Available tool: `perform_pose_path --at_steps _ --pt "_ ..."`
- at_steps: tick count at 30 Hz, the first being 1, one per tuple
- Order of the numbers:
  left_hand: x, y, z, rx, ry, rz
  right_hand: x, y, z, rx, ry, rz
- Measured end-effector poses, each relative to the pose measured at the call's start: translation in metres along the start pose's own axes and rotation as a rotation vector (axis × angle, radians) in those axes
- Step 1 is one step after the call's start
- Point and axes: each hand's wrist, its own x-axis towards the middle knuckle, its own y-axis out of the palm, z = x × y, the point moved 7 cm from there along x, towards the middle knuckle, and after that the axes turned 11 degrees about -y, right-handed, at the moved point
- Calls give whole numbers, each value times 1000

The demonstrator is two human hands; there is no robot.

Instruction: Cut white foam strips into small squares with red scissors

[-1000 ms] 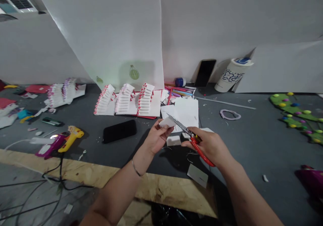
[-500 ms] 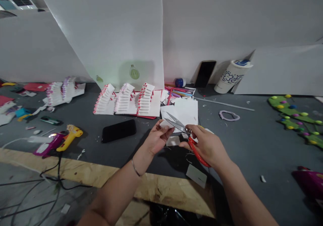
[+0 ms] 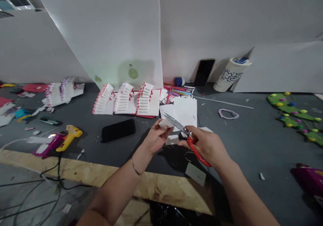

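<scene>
My left hand [image 3: 157, 137] pinches a small piece of white paper [image 3: 165, 123] between thumb and fingers. In my right hand [image 3: 205, 145] is a pair of scissors [image 3: 199, 154] with red handles and metal blades. The blades point up and to the left and lie at the paper's edge; whether they bite into it I cannot tell. Under and behind the hands are white sheets [image 3: 186, 109]. A small white card [image 3: 172, 139] rests just below the blades, and another pale card [image 3: 195, 173] lies close to the table's front edge.
Left of the hands lies a black phone [image 3: 118, 130]; beyond it are folded white paper pieces with red tips [image 3: 145, 99]. A yellow glue gun [image 3: 69, 138] sits far left. At the back stand a second phone [image 3: 204, 72] and a white cup [image 3: 230, 75]. Green felt [image 3: 290, 111] lies right.
The scissor blades look closer together than before. Both hands stay in nearly the same place, and the view has shifted slightly.
</scene>
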Motion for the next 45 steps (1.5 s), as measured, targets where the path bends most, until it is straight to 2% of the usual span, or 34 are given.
perform_pose_path --at_steps 10,15,22,32,45 --pt "2 -8 -13 -54 32 -89 -4 -17 -17 0 113 -161" --pt "0 -9 -17 -87 28 -118 0 -14 -8 6 0 -90" --pt "-1 -7 -18 -85 44 -98 1 0 4 -78 -19 18" --pt "-2 -8 -19 -87 44 -106 2 0 3 -93 -2 36" --pt "-3 -6 -24 -73 77 -41 -1 3 1 -96 -11 52"
